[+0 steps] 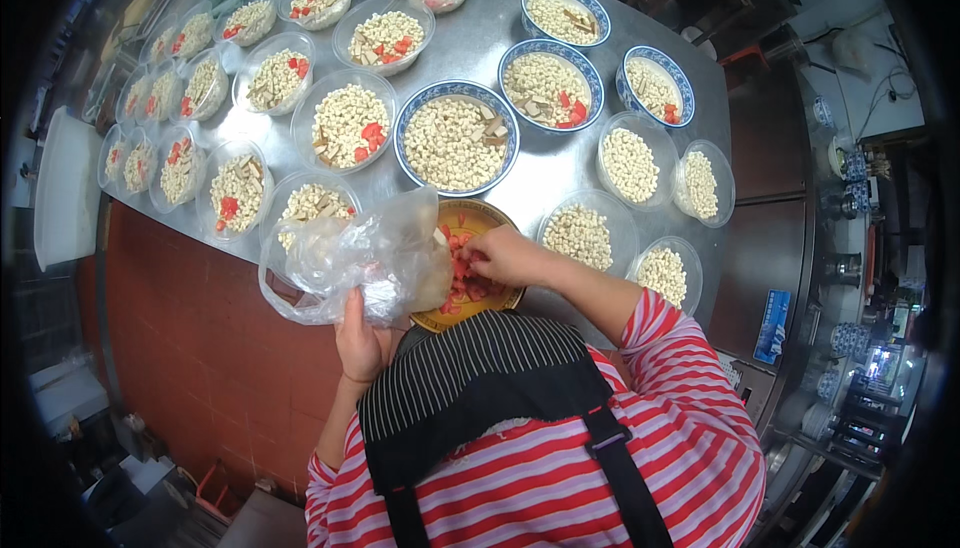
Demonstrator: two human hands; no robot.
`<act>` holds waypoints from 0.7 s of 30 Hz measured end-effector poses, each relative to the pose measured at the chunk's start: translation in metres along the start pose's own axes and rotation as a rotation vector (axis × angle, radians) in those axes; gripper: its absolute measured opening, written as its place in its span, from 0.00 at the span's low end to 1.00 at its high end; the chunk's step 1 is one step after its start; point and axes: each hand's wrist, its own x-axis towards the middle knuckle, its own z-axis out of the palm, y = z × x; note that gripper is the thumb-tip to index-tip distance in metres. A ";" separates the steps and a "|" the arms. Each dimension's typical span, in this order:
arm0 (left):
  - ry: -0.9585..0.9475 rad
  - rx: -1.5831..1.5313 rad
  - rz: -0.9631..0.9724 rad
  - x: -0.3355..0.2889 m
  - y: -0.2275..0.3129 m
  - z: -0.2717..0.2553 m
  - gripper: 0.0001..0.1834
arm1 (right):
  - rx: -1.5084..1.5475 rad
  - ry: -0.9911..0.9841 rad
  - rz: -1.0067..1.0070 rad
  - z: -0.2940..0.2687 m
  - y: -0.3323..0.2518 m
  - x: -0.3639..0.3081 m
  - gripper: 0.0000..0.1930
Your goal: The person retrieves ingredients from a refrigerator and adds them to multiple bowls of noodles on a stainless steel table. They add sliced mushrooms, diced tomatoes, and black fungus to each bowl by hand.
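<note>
Close in front of me at the table's near edge is a yellow-brown bowl holding chopped red pieces. My right hand reaches into it from the right, its fingers bunched together on some of the red pieces. My left hand grips the lower side of a clear, crinkled plastic bag, which covers the bowl's left part. Just behind the bowl stands a blue-and-white bowl of pale kernel-like pieces with brown slices. Partly behind the bag sits a clear plastic bowl with similar pieces and some red.
Several clear plastic bowls fill the metal table's left side, many with red pieces on top. More blue-and-white bowls stand at the back right. Plastic bowls with only pale pieces are near my right arm. A white container is at the far left.
</note>
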 end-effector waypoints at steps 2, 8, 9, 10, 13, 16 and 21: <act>-0.008 -0.017 0.001 -0.001 0.000 0.000 0.20 | 0.306 -0.062 0.171 -0.027 0.000 -0.004 0.08; -0.046 -0.012 0.021 -0.001 0.001 -0.001 0.20 | 0.465 0.181 0.272 -0.096 -0.001 0.019 0.11; -0.079 -0.073 0.026 0.000 0.001 -0.002 0.20 | 0.371 0.181 0.297 -0.101 0.000 0.027 0.14; -0.056 -0.020 0.019 0.001 0.002 -0.003 0.19 | 0.262 0.146 0.306 -0.103 0.002 0.032 0.16; -0.045 -0.043 0.009 0.002 0.002 -0.006 0.19 | -0.041 0.121 0.281 -0.106 0.007 0.043 0.21; -0.018 -0.026 0.002 0.003 0.001 -0.011 0.19 | -0.164 0.120 0.239 -0.109 0.009 0.045 0.23; -0.054 -0.060 0.027 0.004 -0.002 -0.019 0.19 | -0.229 0.151 0.150 -0.107 0.000 0.042 0.17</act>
